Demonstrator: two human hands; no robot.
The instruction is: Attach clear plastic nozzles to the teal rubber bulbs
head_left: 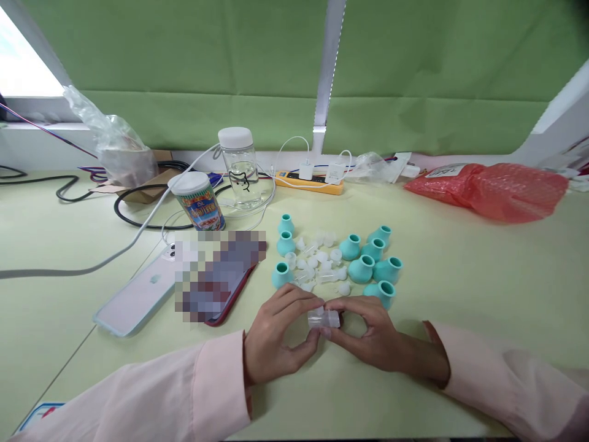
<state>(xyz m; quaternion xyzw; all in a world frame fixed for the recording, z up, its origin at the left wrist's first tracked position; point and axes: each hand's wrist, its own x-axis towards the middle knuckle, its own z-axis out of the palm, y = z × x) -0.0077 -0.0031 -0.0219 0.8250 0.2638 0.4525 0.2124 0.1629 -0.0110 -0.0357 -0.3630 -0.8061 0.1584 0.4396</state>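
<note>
Left hand [283,334] and right hand [370,328] are held close together over the near side of the desk [294,405], and 1 short clear tube [323,318] is pinched between the fingertips of both, lying pretty much sideways. Pink sleeves [221,383] are worn on both arms.

Just past the fingers, a loose scatter of small clear and whitish pieces [326,274] is spread out, flanked by teal bulbs [359,272] with open necks: 3 on the left, 6 on the right.

Over to the left, 2 phones are laid side by side: a pale phone [138,298], back up, and a red-cased phone [225,285], mostly pixelated.

Further back, a white-lidded can [202,209] and a clear bottle [243,178] are surrounded by cables. An orange power strip [308,184] is loaded with 2 white chargers [306,169]. Off to the far right, a red bubble-wrap bag [501,190] can be seen, and everything's backed by a green blind [184,67].
</note>
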